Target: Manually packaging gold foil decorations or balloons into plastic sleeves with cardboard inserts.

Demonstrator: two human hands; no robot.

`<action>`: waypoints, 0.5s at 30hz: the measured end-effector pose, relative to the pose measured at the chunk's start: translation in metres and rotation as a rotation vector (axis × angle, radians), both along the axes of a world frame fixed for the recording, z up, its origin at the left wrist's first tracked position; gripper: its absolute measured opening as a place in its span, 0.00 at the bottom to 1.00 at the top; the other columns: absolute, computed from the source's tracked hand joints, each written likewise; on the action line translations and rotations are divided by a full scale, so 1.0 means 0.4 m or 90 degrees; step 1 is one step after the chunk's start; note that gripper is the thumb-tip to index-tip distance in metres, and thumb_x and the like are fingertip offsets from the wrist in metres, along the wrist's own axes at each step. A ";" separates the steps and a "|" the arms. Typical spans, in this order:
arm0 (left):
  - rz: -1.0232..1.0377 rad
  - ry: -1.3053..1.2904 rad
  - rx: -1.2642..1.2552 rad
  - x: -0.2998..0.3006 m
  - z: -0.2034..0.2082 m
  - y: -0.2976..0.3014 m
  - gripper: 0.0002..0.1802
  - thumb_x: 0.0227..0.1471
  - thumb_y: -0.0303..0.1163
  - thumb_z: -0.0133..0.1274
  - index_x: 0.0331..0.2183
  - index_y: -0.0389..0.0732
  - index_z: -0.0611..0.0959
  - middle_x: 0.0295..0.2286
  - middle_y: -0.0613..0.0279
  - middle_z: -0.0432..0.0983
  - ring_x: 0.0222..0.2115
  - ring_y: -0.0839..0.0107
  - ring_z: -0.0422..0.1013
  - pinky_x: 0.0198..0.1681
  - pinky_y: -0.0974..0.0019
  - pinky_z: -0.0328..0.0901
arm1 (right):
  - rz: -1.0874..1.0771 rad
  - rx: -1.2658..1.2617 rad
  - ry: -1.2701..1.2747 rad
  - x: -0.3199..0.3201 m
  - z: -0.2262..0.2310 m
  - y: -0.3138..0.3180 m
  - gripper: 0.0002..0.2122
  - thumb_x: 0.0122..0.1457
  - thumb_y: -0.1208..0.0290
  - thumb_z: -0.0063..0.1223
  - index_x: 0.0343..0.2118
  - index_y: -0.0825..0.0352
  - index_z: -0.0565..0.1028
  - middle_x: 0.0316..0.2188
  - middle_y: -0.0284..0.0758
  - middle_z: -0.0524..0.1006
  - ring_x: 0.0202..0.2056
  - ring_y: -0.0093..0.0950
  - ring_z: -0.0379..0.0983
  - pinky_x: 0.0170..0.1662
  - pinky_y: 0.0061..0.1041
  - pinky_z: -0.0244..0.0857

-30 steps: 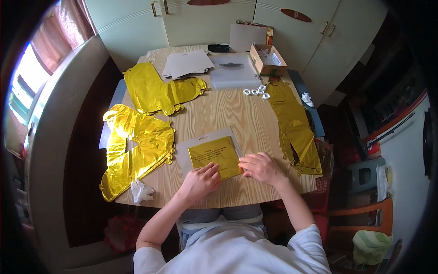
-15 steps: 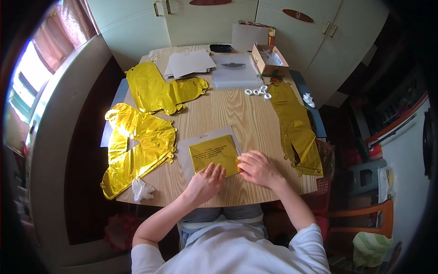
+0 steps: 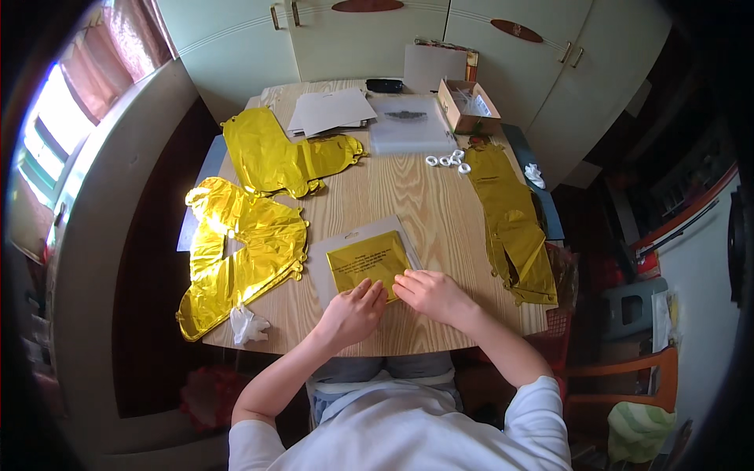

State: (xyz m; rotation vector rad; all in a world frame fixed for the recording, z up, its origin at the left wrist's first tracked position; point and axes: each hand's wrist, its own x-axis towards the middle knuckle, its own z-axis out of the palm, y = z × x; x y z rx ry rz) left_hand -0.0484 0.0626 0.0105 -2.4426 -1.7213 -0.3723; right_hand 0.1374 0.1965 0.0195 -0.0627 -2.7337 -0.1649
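Observation:
A folded gold foil balloon (image 3: 369, 257), a flat rectangle with dark print, lies on a pale grey card sleeve (image 3: 319, 263) with a hang hole at its top. Both lie slightly tilted on the table in front of me. My left hand (image 3: 355, 312) rests on the balloon's lower edge, fingers stretched out and close together. At its lower right corner my right hand (image 3: 432, 294) touches the foil with extended fingertips, palm down; its thumb is mostly hidden. The two hands are a short gap apart.
Unfolded gold foil balloons lie at the far left (image 3: 287, 153), near left (image 3: 247, 251) and right (image 3: 510, 224). White ribbon rolls (image 3: 448, 159), a clear plastic case (image 3: 412, 133), white cards (image 3: 330, 110) and an open box (image 3: 470, 110) stand farther back. Crumpled white tissue (image 3: 248, 325) sits front left.
My right hand has slid left from the balloon's right edge toward my left hand, its fingers straighter. The left hand has barely moved. The view has shifted slightly.

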 end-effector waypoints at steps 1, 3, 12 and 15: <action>0.000 0.001 0.005 0.000 0.001 0.000 0.24 0.42 0.31 0.55 0.44 0.33 0.78 0.46 0.52 0.74 0.47 0.58 0.72 0.45 0.62 0.72 | -0.002 0.001 0.010 -0.001 -0.003 0.000 0.08 0.50 0.71 0.53 0.32 0.66 0.77 0.36 0.37 0.80 0.39 0.30 0.78 0.43 0.27 0.73; 0.001 0.001 0.014 0.001 0.003 0.000 0.24 0.42 0.31 0.55 0.44 0.33 0.79 0.46 0.52 0.75 0.47 0.58 0.72 0.45 0.62 0.72 | -0.007 0.004 0.028 -0.001 -0.020 0.001 0.06 0.50 0.72 0.53 0.30 0.66 0.77 0.34 0.36 0.80 0.38 0.30 0.79 0.41 0.26 0.74; 0.086 0.057 0.085 0.005 -0.022 0.006 0.23 0.42 0.30 0.54 0.43 0.34 0.78 0.43 0.51 0.75 0.47 0.60 0.72 0.42 0.64 0.71 | -0.023 -0.003 0.122 -0.005 -0.048 0.008 0.02 0.49 0.74 0.53 0.26 0.65 0.75 0.30 0.33 0.79 0.35 0.27 0.79 0.33 0.24 0.75; 0.132 0.072 0.027 -0.004 -0.017 0.018 0.21 0.46 0.31 0.50 0.44 0.33 0.78 0.45 0.46 0.74 0.48 0.54 0.71 0.43 0.64 0.71 | -0.038 -0.055 0.114 -0.005 -0.049 0.018 0.01 0.50 0.74 0.54 0.25 0.63 0.74 0.29 0.31 0.79 0.32 0.26 0.78 0.31 0.24 0.73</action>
